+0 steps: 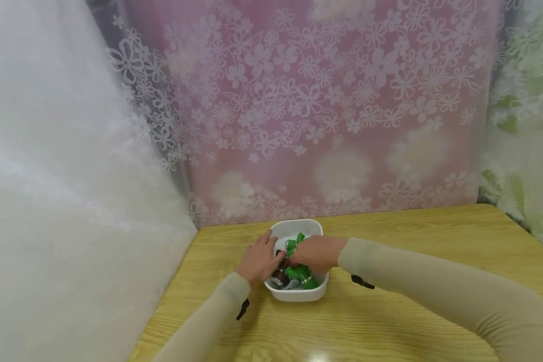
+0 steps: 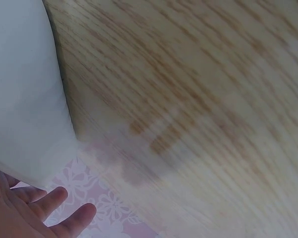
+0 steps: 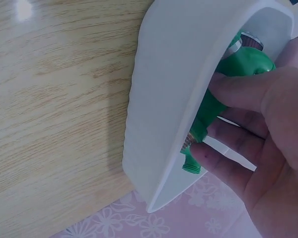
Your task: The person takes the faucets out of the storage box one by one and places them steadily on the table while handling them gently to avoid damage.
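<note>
A white plastic bin [image 1: 298,295] stands on the wooden table with green pipe fittings [image 1: 300,273] and brown pieces [image 1: 279,276] with metal bands inside. My right hand [image 1: 318,252] reaches into it over the right rim. In the right wrist view, its thumb and fingers close round a green fitting [image 3: 211,106]; a ribbed green end [image 3: 191,166] shows below the fingers. My left hand [image 1: 259,260] lies across the left rim, the thumb pointing inward near the brown pieces. Its fingers [image 2: 77,220] look loosely extended beside the bin wall in the left wrist view.
The wooden table [image 1: 412,311] extends to both sides of the bin. A pink flowered curtain [image 1: 326,125] hangs behind the table's back edge, with a white sheet [image 1: 72,201] along the left. Another leafy curtain [image 1: 529,151] hangs at the right.
</note>
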Motion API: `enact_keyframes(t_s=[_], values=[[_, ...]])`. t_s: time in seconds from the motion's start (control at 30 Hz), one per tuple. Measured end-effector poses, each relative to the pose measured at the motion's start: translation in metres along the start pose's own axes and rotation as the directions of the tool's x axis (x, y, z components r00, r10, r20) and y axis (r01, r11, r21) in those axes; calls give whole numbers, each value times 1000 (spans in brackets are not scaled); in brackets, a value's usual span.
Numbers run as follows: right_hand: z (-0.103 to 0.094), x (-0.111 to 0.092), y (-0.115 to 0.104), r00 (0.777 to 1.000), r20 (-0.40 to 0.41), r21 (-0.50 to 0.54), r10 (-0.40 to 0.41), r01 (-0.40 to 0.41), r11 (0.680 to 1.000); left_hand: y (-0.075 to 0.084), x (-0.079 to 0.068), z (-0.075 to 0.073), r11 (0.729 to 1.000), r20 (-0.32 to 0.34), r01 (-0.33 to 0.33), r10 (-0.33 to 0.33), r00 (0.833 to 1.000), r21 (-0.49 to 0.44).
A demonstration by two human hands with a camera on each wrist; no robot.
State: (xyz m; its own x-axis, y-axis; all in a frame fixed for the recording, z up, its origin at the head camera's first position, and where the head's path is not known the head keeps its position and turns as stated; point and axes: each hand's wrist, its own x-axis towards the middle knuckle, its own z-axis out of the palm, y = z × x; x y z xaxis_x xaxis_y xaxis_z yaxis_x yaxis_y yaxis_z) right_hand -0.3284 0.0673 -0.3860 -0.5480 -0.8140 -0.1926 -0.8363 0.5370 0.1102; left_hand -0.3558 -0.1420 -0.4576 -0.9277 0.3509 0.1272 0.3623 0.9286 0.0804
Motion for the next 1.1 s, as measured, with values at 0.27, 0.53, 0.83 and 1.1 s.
enact_keyframes(t_s=[0.27,0.53,0.83,1.1], values=[[-5,-8,4,998,-55,2,6,-6,1000,3,-3,-1,1000,2,-3,3,1000,0],[-12,-17,13,995,-98,33,33,-30,999,0,-2,1,1000,-11,-5,5,1000,-7],[-11,-32,27,984,-162,102,80,-63,993,3,-2,-2,1000,2,5,-5,1000,-17],[-9,-49,41,972,-198,206,125,-83,975,2,-2,-3,1000,-11,16,-16,1000,-24]])
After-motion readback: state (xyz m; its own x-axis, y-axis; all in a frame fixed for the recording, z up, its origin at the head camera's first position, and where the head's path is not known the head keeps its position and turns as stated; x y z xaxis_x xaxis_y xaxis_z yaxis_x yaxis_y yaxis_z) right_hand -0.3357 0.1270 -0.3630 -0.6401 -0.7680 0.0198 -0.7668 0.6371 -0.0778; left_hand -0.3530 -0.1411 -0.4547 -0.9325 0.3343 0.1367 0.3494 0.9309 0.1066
